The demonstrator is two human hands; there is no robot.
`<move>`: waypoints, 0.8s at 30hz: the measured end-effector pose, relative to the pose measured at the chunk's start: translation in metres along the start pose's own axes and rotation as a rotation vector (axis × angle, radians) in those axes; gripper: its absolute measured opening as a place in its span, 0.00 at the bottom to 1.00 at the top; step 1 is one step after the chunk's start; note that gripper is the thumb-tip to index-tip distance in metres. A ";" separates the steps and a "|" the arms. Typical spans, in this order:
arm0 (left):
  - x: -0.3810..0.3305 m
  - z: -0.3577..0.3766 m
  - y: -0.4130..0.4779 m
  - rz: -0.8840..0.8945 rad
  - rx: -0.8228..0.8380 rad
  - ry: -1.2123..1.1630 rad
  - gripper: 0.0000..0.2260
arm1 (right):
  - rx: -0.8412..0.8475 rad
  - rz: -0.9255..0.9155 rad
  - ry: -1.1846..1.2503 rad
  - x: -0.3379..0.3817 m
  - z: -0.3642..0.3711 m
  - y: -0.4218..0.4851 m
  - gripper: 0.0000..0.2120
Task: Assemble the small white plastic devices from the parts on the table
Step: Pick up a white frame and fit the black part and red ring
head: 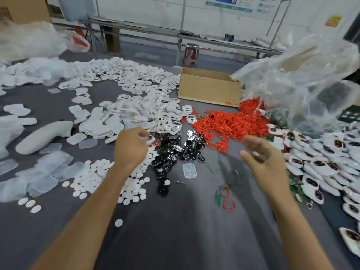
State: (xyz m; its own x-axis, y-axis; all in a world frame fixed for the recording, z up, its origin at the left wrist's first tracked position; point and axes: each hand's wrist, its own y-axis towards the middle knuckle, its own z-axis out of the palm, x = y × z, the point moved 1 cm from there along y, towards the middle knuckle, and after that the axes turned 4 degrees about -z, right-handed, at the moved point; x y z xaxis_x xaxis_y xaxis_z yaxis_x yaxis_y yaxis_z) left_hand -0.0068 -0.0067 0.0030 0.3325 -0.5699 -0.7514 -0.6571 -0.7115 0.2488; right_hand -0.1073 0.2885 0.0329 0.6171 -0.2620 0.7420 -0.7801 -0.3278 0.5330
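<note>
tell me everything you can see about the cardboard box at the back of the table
The cardboard box is plain brown corrugated board, low and wide, open at the top with no flaps showing. It sits flat on the grey table, at the far middle, turned slightly. Its contents are hidden. The heap of white frames reaches its left side, the red rings lie at its front right corner, and the crumpled clear plastic bag covers its right end.

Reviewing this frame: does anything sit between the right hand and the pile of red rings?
Nothing visible does. The right hand hovers just short of the red rings, whose nearest loops lie right beside it. The left hand, gripping a white part, is off to the side, clear of that path.
</note>
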 end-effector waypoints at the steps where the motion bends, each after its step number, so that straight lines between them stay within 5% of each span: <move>1: 0.004 0.002 0.003 0.013 0.022 0.076 0.11 | -0.032 0.055 0.006 -0.006 0.009 -0.006 0.15; 4: 0.012 0.011 0.009 0.090 0.060 0.258 0.11 | -0.094 0.166 -0.008 -0.025 0.034 -0.029 0.12; 16: 0.007 0.026 0.034 0.276 0.082 0.760 0.12 | -0.129 0.120 -0.100 -0.038 0.046 -0.042 0.13; 19: -0.002 0.027 0.042 0.158 0.126 0.716 0.10 | -0.137 0.124 -0.078 -0.038 0.046 -0.042 0.13; 24: -0.026 0.026 0.040 -0.030 0.087 0.297 0.07 | -0.068 0.114 0.021 -0.033 0.046 -0.044 0.11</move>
State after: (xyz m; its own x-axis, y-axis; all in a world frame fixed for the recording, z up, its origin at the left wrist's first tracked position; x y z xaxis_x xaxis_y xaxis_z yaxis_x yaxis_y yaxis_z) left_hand -0.0592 -0.0096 0.0170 0.5276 -0.6535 -0.5428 -0.6952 -0.6993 0.1662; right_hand -0.0887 0.2702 -0.0338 0.5223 -0.2743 0.8075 -0.8507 -0.2342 0.4707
